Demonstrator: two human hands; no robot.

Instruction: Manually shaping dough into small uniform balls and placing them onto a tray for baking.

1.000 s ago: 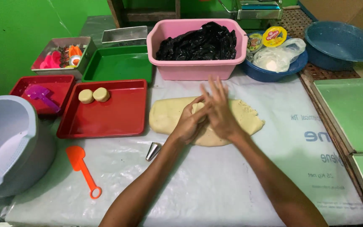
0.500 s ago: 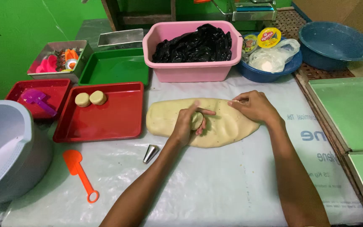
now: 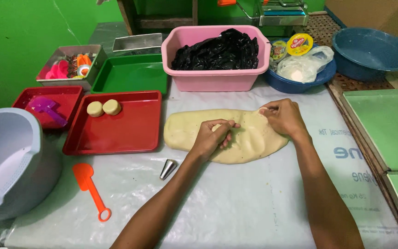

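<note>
A flat slab of pale yellow dough lies on a plastic-covered table. My left hand rests over the middle of the slab, fingers curled around a small piece of dough. My right hand pinches the slab's upper right edge. Two round dough pieces sit in the far left corner of a red tray to the left of the slab.
A metal piping nozzle and an orange scoop lie near the front. A grey bowl stands far left. Behind are a pink tub with black plastic, a green tray, blue basins and green trays at right.
My hands, together over the dough a second ago, have parted. The right hand moved to the slab's upper right edge; the left stayed at the middle, closed on a small piece.
</note>
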